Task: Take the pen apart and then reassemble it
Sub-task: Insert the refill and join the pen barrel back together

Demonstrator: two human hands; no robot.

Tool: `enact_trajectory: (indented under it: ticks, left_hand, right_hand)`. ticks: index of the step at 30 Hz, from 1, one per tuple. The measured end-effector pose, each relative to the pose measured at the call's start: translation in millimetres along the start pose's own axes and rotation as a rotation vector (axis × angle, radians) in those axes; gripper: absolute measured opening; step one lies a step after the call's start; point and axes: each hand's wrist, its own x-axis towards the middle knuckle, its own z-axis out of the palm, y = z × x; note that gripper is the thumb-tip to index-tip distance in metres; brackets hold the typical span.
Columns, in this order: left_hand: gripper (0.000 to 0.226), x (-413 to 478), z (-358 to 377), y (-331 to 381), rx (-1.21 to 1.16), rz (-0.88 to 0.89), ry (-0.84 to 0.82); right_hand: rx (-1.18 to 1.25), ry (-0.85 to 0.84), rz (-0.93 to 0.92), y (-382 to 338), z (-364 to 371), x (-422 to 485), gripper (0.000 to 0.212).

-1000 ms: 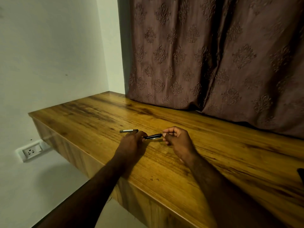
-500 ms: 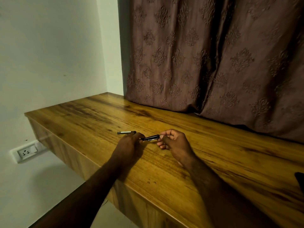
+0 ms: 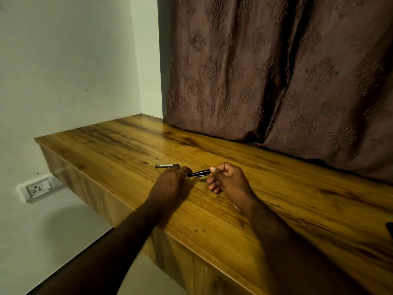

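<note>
A short black pen piece [image 3: 198, 173] is held between both hands just above the wooden counter [image 3: 276, 201]. My left hand [image 3: 170, 184] pinches its left end, and my right hand [image 3: 228, 180] grips its right end with thumb and fingertips. A second pen part [image 3: 167, 166], grey with a dark end, lies flat on the counter just beyond my left hand's knuckles; its right end is hidden by the hand.
A brown patterned curtain [image 3: 276, 71] hangs along the back of the counter. The counter's left edge drops off by a white wall with a power socket [image 3: 37, 189]. A dark object [image 3: 390, 229] shows at the right frame edge.
Both hands stay on the black pen piece. My right hand's fingers have shifted slightly on its end, and the view has tilted a little.
</note>
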Motion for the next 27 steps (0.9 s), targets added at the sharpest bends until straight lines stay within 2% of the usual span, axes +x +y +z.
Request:
enact_trajectory:
  ticks: [7,12,14,16,19,23,27]
  left_hand:
    - [0.038,1.1,-3.1,3.8,-0.080,-0.027,0.009]
    - [0.077,-0.7,-7.1,7.6,-0.104,-0.072,-0.007]
    - [0.083,-0.7,-9.2,10.4,-0.096,-0.088,-0.029]
    - [0.071,0.2,-10.4,12.9,-0.068,-0.098,-0.022]
    - [0.024,2.0,-9.7,9.5,0.005,-0.190,0.059]
    - [0.026,2.7,-12.6,7.2,0.026,-0.321,0.107]
    - [0.022,1.0,-12.4,8.8,0.079,-0.338,0.083]
  right_hand:
    - [0.049,0.011,0.017,-1.7,-3.7,1.2,0.015]
    - [-0.045,-0.013,-0.010,1.1,-2.0,-0.1,0.018]
    - [-0.049,-0.007,-0.013,1.4,-1.6,1.1,0.021]
    - [-0.046,0.026,-0.022,1.7,-0.3,4.5,0.027]
    - [-0.118,0.120,-0.052,4.9,2.1,10.6,0.025]
    - [-0.460,0.171,-0.115,13.5,4.5,16.4,0.011]
    - [-0.898,0.081,-0.159,18.1,15.5,28.9,0.030]
